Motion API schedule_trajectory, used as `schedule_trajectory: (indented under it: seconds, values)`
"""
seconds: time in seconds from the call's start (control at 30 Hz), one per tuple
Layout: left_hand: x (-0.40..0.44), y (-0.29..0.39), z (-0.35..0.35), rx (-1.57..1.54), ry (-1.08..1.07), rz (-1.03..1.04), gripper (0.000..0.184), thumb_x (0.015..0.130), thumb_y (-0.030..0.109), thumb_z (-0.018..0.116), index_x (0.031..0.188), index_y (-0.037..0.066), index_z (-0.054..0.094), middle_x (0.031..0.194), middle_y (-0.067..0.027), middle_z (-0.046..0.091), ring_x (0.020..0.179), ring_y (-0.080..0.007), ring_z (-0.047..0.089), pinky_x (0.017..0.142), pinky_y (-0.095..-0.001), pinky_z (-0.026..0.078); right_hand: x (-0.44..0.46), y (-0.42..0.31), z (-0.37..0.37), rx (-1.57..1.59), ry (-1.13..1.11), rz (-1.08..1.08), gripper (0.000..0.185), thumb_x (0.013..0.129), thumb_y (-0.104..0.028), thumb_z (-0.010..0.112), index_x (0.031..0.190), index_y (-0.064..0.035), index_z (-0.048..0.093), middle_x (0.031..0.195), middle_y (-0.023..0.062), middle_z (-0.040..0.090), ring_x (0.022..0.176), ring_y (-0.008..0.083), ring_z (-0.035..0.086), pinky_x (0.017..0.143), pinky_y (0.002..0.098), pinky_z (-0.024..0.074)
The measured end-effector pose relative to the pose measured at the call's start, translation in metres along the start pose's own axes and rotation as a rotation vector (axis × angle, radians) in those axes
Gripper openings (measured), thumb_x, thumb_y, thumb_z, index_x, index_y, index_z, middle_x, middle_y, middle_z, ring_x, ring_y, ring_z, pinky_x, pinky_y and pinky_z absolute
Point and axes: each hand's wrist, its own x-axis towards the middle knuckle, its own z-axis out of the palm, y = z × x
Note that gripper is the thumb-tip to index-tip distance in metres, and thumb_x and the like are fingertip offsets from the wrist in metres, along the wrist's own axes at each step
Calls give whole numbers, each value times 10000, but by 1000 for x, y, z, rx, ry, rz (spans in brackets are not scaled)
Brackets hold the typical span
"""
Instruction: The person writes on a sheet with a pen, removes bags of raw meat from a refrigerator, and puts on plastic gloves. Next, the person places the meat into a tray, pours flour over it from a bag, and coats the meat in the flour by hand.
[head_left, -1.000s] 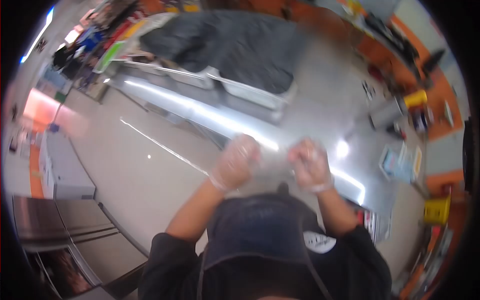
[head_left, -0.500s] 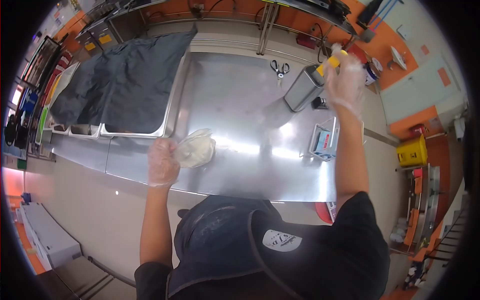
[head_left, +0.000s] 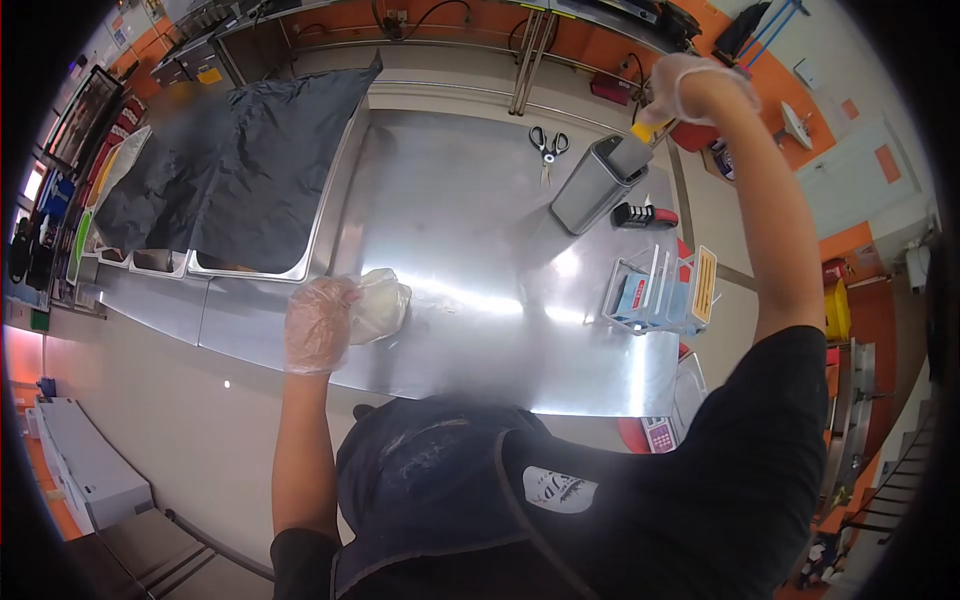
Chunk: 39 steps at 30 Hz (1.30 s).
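Observation:
My left hand [head_left: 318, 325], in a clear plastic glove, is closed on one end of a limp, pale plastic-looking bag [head_left: 382, 306] above the steel table's front edge. Up at the far right, my gloved right hand [head_left: 700, 90] grips the yellow handle of a wide-bladed knife [head_left: 630, 156]. Part of its blade shows above the grey knife block [head_left: 588, 190]; the lower end is hidden by the block. Beside the block lie a black and red knife sharpener [head_left: 640, 215] and scissors [head_left: 547, 152] with black handles.
A crumpled black sheet [head_left: 230, 165] covers metal trays [head_left: 290, 268] on the left. At the right edge of the steel table [head_left: 450, 230] stands a white basket [head_left: 612, 312] holding a blue packet [head_left: 640, 292]. A scale [head_left: 660, 434] is partly visible below it.
My right hand has moved up and right, and more knife blade now shows at the block. The left hand, still on the pale bag, has shifted slightly left in view.

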Motion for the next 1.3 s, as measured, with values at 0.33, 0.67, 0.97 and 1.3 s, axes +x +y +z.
schedule_trajectory:
  seconds: [0.33,0.67,0.97,1.3]
  values:
    - [-8,-32,-16,77,-34,-41,244,906,269,654,991,44,692,949,-157,690,928,-362,636,825,-454,492,-204,36,-70,227,501,458,346,892,-354,616,916,-39,757,893,132,706,738,263,634,705,406,507]
    - [29,-43,11,-335,47,-283,105,834,119,731,894,34,716,867,-120,694,840,-256,652,801,-345,502,-170,-197,204,2287,-127,-286,434,928,-122,647,1324,-61,480,865,32,614,583,84,541,483,234,457]
    - [55,-82,3,-272,32,-304,274,878,269,744,986,20,701,895,-129,684,819,-241,643,783,-358,511,-277,-253,195,1142,-15,-259,514,991,-252,568,1467,-110,436,1008,221,648,880,370,656,826,427,516]
    - [36,-95,-2,-435,-56,-203,210,889,222,707,953,23,684,857,-124,649,812,-229,623,772,-349,499,-309,-295,183,953,70,-291,457,975,-262,575,1421,-187,504,962,207,633,883,387,635,792,472,511]
